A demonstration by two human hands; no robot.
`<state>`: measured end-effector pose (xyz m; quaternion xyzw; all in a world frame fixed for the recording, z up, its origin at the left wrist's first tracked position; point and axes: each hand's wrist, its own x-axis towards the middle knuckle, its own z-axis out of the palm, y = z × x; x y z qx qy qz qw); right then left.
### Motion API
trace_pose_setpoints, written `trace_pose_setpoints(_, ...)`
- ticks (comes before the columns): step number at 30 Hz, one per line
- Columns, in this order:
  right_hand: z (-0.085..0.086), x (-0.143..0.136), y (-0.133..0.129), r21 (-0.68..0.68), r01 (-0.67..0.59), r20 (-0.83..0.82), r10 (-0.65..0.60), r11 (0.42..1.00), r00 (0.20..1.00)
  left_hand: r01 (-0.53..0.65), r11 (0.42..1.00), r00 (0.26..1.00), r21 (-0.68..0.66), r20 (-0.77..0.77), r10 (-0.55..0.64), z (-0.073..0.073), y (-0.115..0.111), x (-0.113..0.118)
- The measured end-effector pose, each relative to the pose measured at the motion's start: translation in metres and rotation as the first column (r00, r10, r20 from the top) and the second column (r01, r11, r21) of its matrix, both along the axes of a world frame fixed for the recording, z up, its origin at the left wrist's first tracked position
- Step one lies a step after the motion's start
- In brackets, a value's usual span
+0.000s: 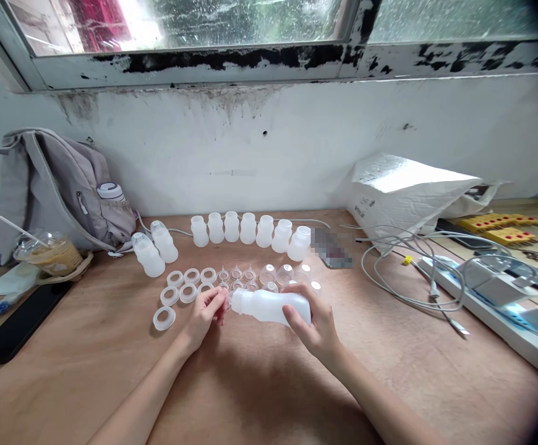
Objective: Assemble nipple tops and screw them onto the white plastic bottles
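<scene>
A frosted white bottle [269,306] lies sideways above the table, with my right hand [313,318] wrapped round its base end. Its neck points left, towards my left hand [211,309], whose fingers are pinched together at a small clear piece by the bottle's mouth; the piece is mostly hidden. Left of my left hand are several white rings [164,317]. Several clear nipples [236,272] sit behind the bottle, with clear domed caps [284,274] to their right. Further back stands a row of open frosted bottles [248,228]. Two capped bottles [148,254] stand at its left.
A grey backpack [60,185], an iced drink [53,253] and a black phone [16,324] are at the left. At the right are a white bag [399,191], coiled cables [408,290], a power strip [496,315] and yellow parts [505,235].
</scene>
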<state>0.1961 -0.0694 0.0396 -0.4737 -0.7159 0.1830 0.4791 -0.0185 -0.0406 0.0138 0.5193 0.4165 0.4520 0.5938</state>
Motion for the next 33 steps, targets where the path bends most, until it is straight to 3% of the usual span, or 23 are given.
trace_pose_setpoints(4, -0.004, 0.003, 0.002, -0.016, 0.094, -0.051, -0.094, 0.995, 0.994, -0.126, 0.990, 0.992, 0.063, 0.000, 0.126, 0.001, 0.000, -0.002)
trace_pose_setpoints(7, -0.005, 0.005, 0.005, -0.095, 0.129, -0.225, -0.148, 0.987, 0.963, -0.137, 0.983, 0.983, 0.122, -0.103, 0.150, 0.002, 0.000, -0.004)
trace_pose_setpoints(10, -0.004, 0.003, 0.007, -0.178, 0.048, -0.417, -0.119, 0.983, 0.901, 0.011, 0.969, 0.937, 0.248, -0.341, 0.076, 0.001, -0.002, -0.003)
trace_pose_setpoints(14, -0.004, -0.007, 0.003, -0.272, -0.087, -0.504, -0.064, 0.958, 0.861, 0.295, 0.898, 0.786, 0.328, -0.618, -0.032, -0.002, -0.010, 0.007)
trace_pose_setpoints(17, -0.006, -0.019, -0.006, -0.318, -0.200, -0.531, 0.000, 0.927, 0.848, 0.347, 0.880, 0.729, 0.326, -0.683, -0.035, -0.005, -0.015, 0.013)
trace_pose_setpoints(19, -0.007, -0.025, -0.011, -0.358, -0.277, -0.545, 0.041, 0.892, 0.838, 0.284, 0.900, 0.734, 0.331, -0.678, 0.018, -0.007, -0.015, 0.013)
trace_pose_setpoints(21, -0.008, -0.030, -0.014, -0.391, -0.339, -0.572, 0.063, 0.856, 0.818, 0.183, 0.921, 0.788, 0.343, -0.612, 0.071, -0.008, -0.014, 0.012)
trace_pose_setpoints(24, -0.009, -0.031, -0.013, -0.404, -0.382, -0.633, 0.048, 0.831, 0.772, 0.065, 0.940, 0.920, 0.334, -0.385, 0.073, -0.004, -0.011, 0.008)
trace_pose_setpoints(26, -0.010, -0.030, -0.010, -0.408, -0.378, -0.662, 0.016, 0.831, 0.749, 0.004, 0.940, 0.966, 0.342, -0.244, 0.084, -0.001, -0.010, 0.008)
trace_pose_setpoints(30, -0.008, -0.029, -0.007, -0.471, -0.383, -0.664, -0.033, 0.794, 0.747, -0.128, 0.905, 0.953, 0.405, -0.201, 0.225, 0.006, -0.012, 0.009)
trace_pose_setpoints(33, -0.006, -0.032, -0.010, -0.531, -0.420, -0.637, -0.020, 0.735, 0.770, -0.144, 0.890, 0.928, 0.432, -0.254, 0.274, 0.009, -0.013, 0.009)
